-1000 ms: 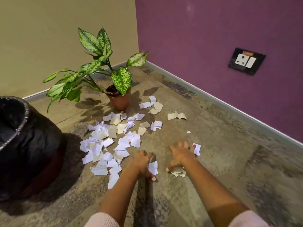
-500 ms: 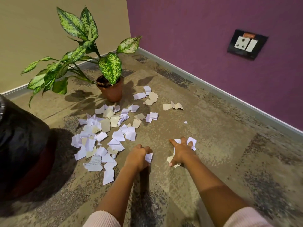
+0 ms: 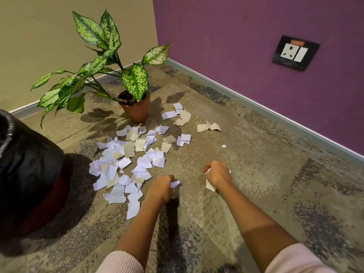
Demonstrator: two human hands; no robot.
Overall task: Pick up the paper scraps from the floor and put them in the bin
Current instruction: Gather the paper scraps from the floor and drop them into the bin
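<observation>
- The paper scraps (image 3: 136, 154), white and beige, lie scattered on the carpeted floor (image 3: 256, 184) in a loose heap that runs from the foot of the plant pot toward the person.
- A few outliers sit apart from the heap: a beige folded pair (image 3: 208, 127) nearer the purple wall, and one tiny white fragment (image 3: 223, 146) alone on bare carpet.
- One larger scrap (image 3: 116, 195) at the near edge of the heap carries printed text.
- The left hand (image 3: 160, 189) is curled into a fist at the near right edge of the heap, with a crumpled white scrap (image 3: 175, 183) poking out between its fingers.
- The right hand (image 3: 216, 174) is also closed, well to the right of the heap, gripping white paper with a beige piece (image 3: 209, 186) hanging out below the palm.
- Both forearms are bare, with pale pink sleeves (image 3: 122, 262) pushed up near the bottom edge of the view.
- The bin (image 3: 25, 174), lined with a black bag, stands at the left edge of the floor, just beside the heap's left side; its opening is mostly cut off.
- A potted plant (image 3: 136, 107) with speckled green leaves in a terracotta pot stands at the far end of the heap, near the room's corner.
- The beige wall (image 3: 59, 36) meets the purple wall (image 3: 236, 46) behind the plant.
- A black switch plate (image 3: 295, 52) with a white socket is mounted on the purple wall.
</observation>
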